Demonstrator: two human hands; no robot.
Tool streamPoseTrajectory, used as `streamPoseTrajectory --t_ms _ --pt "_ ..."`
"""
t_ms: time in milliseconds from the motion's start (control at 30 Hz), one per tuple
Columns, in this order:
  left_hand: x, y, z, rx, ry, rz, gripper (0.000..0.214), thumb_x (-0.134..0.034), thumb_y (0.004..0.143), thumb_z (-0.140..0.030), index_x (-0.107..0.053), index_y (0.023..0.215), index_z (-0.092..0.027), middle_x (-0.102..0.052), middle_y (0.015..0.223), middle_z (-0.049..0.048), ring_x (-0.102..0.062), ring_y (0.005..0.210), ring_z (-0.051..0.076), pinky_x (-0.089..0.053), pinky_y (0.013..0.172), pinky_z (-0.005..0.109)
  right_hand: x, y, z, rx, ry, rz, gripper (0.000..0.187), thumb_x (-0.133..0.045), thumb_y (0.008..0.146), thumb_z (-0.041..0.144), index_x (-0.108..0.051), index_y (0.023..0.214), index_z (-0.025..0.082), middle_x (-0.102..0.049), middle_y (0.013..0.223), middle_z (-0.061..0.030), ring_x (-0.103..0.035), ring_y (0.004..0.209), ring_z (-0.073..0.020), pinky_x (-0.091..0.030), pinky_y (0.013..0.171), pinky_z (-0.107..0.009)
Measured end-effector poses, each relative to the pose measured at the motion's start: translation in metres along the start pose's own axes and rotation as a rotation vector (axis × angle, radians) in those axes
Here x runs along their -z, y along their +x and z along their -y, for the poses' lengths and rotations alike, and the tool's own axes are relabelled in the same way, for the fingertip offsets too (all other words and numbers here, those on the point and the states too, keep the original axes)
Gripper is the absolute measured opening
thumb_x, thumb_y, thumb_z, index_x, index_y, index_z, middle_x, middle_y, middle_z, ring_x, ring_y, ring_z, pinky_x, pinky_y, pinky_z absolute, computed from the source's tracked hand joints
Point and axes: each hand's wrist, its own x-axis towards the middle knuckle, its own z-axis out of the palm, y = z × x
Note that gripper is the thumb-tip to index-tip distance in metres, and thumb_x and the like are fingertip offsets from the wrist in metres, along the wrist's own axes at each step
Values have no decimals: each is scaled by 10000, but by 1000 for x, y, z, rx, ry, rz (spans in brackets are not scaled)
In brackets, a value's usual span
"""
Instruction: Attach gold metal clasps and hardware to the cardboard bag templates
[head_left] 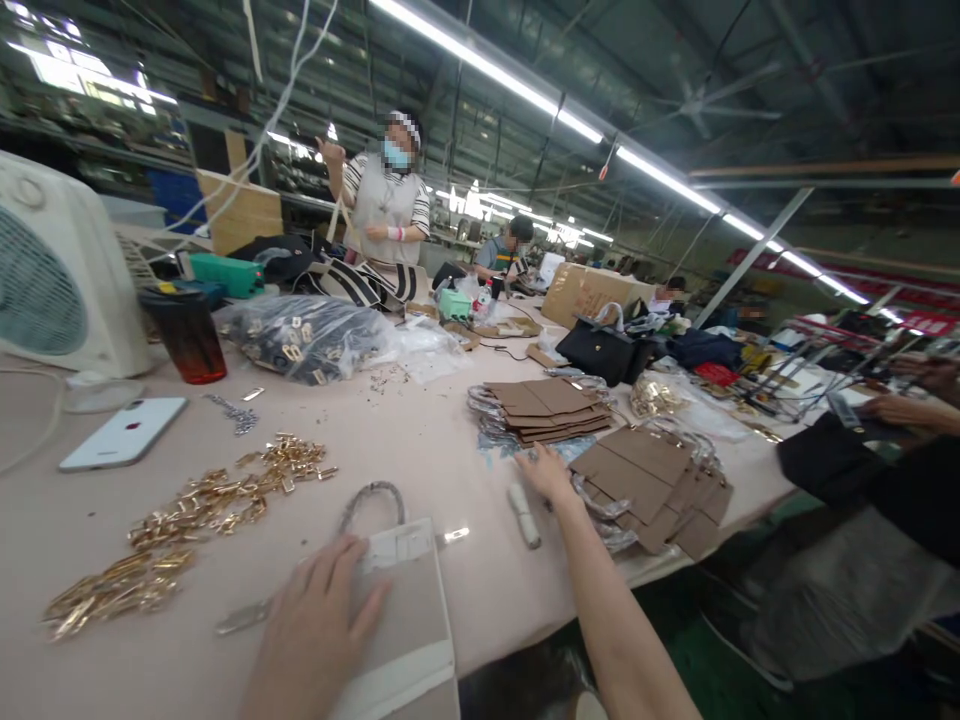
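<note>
My left hand [319,600] lies with fingers spread on a pale flat bag piece [409,610], which has a wrapped loop handle [373,490] at its far edge. A metal strip [244,617] pokes out left of that hand, partly hidden by it. A small shiny metal piece [456,536] sits off the bag piece's right edge. My right hand [544,472] is stretched out at the near side of a stack of brown bag pieces [551,405], fingers apart. Just below it rests a tool wrapped in white [523,515]. A second brown stack [649,480] lies right of my forearm.
Gold metal hardware [202,510] is heaped at left, near a phone [124,433], a dark tumbler [186,335] and a white fan [60,270]. A plastic bag of parts [307,335] lies behind. A co-worker [388,200] stands across the table; another person [847,560] is at right.
</note>
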Motion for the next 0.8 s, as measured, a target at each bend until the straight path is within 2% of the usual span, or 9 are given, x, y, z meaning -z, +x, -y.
streamPoseTrajectory --t_ms 67,133,233,333,433,500,567,667,800 --pt "-1 1 0 -9 4 -7 471 -525 953 -535 -655 1268 -209 -696 1316 132 -619 1186 330 -490 1008 479 -6 -1 5 -26 -16 33 808 -494 944 658 -429 1578 161 -331 1665 -227 -264 1535 -451 -213 1173 -689" --pt "-3 1 2 -18 10 -12 488 -516 950 -552 -654 1264 -205 -699 1315 132 -628 1170 334 -494 996 478 -10 -4 11 -28 -25 70 823 -478 940 700 -415 1590 199 -260 1701 -205 -184 1563 -460 -147 1179 -719" --pt "-7 0 5 -24 16 3 535 -500 939 -591 -644 1275 -200 -694 1324 139 -626 1175 352 -496 993 497 -15 -11 19 2 -21 128 811 -476 932 746 -437 1581 263 -223 1728 -146 -151 1582 -431 -111 1216 -671" --pt "-14 -2 10 -53 6 24 551 -495 925 -605 -638 1283 -211 -692 1320 144 -621 1189 361 -486 1023 517 -19 -24 24 102 10 189 811 -445 928 793 -427 1584 317 -225 1737 -88 -130 1590 -420 -89 1236 -646" --pt "-21 -4 17 -96 0 29 521 -483 920 -587 -646 1279 -247 -696 1316 136 -617 1196 360 -485 1028 521 -24 -39 30 225 44 221 833 -409 927 820 -407 1593 319 -209 1743 -73 -86 1590 -442 -63 1234 -663" --pt "-25 -5 22 -105 3 22 512 -476 919 -578 -649 1279 -258 -694 1319 140 -609 1202 367 -489 1014 527 -26 -44 32 296 65 231 811 -428 938 798 -392 1597 328 -215 1742 -63 -104 1592 -420 -78 1242 -644" --pt "-28 -6 26 -122 0 33 511 -469 922 -572 -648 1281 -255 -689 1330 148 -600 1216 376 -488 1005 536 -24 -42 30 327 95 175 742 -463 967 729 -408 1587 325 -273 1724 -58 -196 1582 -357 -149 1260 -561" --pt "-29 -8 29 -142 2 69 525 -465 930 -568 -637 1300 -237 -673 1360 153 -585 1248 376 -463 1037 536 -12 -23 14 235 125 -5 631 -540 996 543 -474 1546 241 -390 1661 -100 -332 1532 -281 -257 1247 -418" --pt "-36 -11 32 -122 56 74 599 -489 938 -590 -587 1359 -174 -652 1390 161 -576 1253 362 -422 1084 523 9 14 -18 59 136 -99 546 -640 936 360 -585 1422 118 -526 1524 -218 -424 1468 -348 -312 1208 -455"
